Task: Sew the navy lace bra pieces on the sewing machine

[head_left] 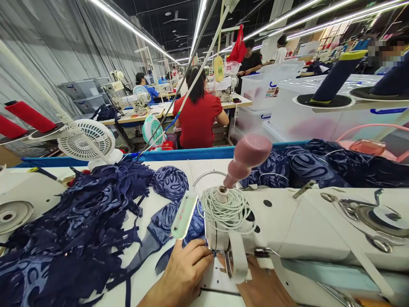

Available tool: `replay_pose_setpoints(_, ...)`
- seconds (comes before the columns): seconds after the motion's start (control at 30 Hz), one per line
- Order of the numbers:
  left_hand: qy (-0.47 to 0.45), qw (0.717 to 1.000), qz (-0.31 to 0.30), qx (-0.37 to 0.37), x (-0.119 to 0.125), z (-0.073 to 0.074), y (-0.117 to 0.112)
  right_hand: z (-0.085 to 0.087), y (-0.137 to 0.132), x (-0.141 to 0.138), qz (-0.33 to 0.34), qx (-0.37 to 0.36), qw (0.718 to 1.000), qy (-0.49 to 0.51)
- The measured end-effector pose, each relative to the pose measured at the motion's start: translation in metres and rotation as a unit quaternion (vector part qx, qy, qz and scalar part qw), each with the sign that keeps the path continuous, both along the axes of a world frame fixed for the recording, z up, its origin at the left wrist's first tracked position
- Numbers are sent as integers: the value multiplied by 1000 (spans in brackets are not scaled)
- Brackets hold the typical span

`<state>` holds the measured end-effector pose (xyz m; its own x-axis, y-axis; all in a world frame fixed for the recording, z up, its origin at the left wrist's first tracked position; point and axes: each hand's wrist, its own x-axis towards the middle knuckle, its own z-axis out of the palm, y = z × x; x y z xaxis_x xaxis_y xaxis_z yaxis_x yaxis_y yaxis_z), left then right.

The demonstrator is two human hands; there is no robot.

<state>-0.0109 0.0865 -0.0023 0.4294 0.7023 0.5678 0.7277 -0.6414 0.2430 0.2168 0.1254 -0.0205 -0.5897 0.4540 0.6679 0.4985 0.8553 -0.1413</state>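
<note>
The left hand [185, 273] lies flat, fingers pressing the navy lace piece [166, 226] beside the sewing machine [287, 230]; the piece runs under the machine head. The right hand [262, 285] is half hidden behind the machine; I cannot tell its grip.

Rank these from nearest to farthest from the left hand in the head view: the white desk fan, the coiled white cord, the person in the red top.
Measured from the left hand:
1. Coiled white cord, just up and right of it on the sewing machine.
2. White desk fan, far left at the table's back edge.
3. Person in the red top, seated beyond the table.
</note>
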Motion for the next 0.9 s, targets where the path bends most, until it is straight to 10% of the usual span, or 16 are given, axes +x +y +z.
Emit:
replay_pose_setpoints(0.67, 36, 994, 95, -48, -9, -3, 21, 22, -7, 2, -31, -36, 998, -41)
replay_pose_setpoints(0.9, 16, 988, 139, 65, -32, 22, -44, 41, -19, -12, 89, 20, 995, -40)
